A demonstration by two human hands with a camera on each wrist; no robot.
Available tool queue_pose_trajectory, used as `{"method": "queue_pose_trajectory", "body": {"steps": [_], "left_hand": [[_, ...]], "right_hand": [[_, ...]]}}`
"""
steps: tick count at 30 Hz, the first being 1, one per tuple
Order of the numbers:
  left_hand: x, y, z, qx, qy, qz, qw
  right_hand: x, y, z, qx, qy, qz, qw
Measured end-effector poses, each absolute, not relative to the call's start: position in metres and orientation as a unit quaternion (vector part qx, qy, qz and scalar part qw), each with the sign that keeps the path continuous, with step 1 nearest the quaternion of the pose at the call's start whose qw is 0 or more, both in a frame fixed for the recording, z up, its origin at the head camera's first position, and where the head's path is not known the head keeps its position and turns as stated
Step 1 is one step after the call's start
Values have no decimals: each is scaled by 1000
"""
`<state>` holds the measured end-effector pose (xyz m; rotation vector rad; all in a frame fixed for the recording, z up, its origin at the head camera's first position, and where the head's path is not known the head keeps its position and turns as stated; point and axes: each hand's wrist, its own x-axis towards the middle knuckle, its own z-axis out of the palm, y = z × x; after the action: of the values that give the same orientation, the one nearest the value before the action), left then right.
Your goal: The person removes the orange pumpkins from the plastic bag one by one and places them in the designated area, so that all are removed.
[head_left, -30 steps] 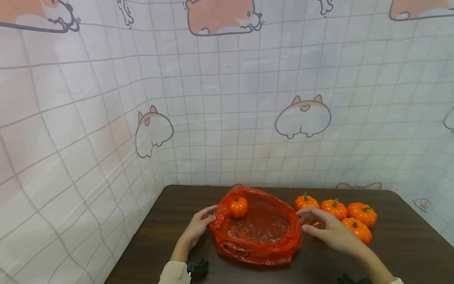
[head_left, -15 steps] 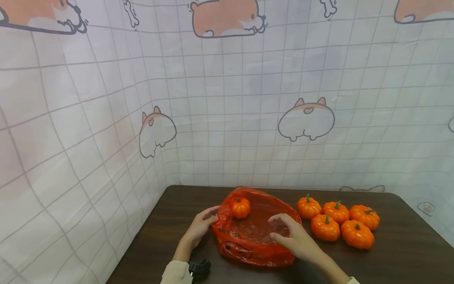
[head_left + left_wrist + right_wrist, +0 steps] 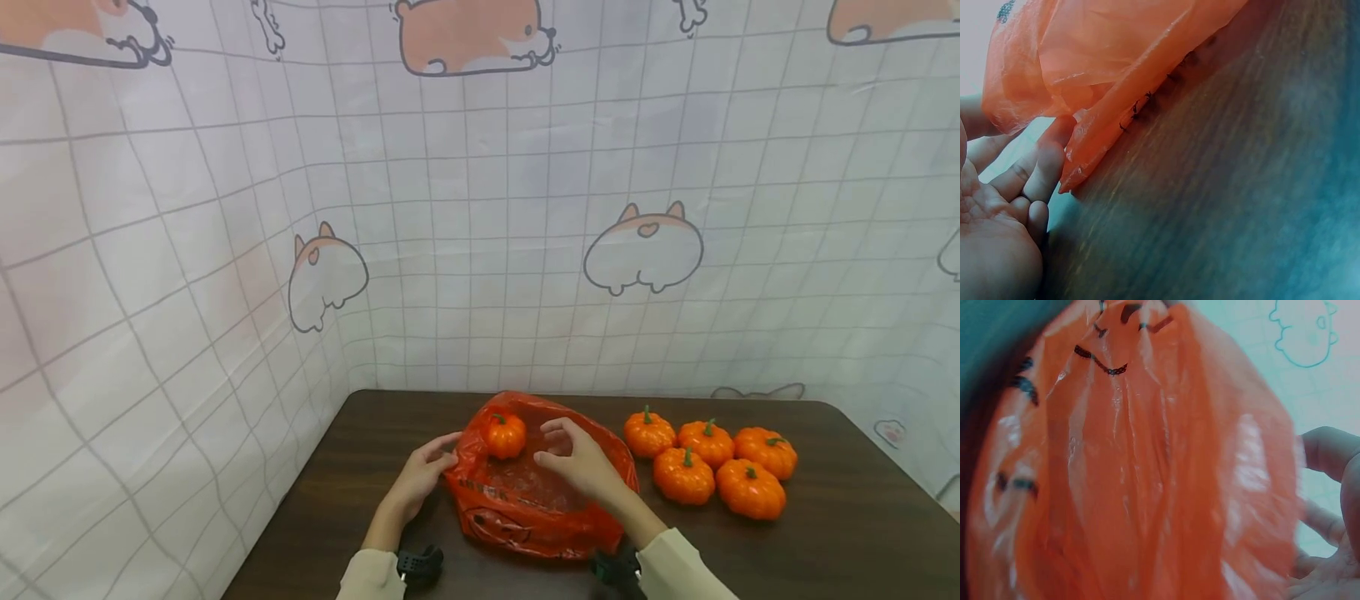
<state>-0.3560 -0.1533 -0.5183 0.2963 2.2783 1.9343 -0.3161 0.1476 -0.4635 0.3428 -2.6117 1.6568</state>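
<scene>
A red plastic bag [image 3: 540, 529] with a printed face stands with its mouth spread wide on the dark table. One small orange pumpkin [image 3: 506, 437] with a green stem lies inside, toward the bag's left back. My left hand [image 3: 412, 483] holds the bag's left side, thumb nearer me; in the left wrist view some of its fingertips are hidden behind the plastic. Over the bag's mouth is my right hand [image 3: 581, 465], fingers loosely curved and apart, nothing between them, just right of the pumpkin. In the right wrist view the bag [image 3: 1141, 456] covers part of that hand.
Several more orange pumpkins [image 3: 683, 477] sit grouped on the table to the right of the bag. The brown wooden table [image 3: 322, 483] ends at a white gridded curtain [image 3: 480, 333] with dog drawings, behind and at the left.
My right hand has moved left from beside the pumpkins, over the bag's right rim, to the middle of its mouth. The left hand stays on the bag, and the pumpkins have not moved.
</scene>
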Motion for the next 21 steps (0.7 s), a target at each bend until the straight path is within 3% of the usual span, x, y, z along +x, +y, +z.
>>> {"method": "queue_pose_trajectory", "body": {"steps": [21], "left_hand": [[-354, -153, -517, 99, 768, 630, 65]], "right_hand": [[-356, 106, -490, 73, -829, 554, -22]]}}
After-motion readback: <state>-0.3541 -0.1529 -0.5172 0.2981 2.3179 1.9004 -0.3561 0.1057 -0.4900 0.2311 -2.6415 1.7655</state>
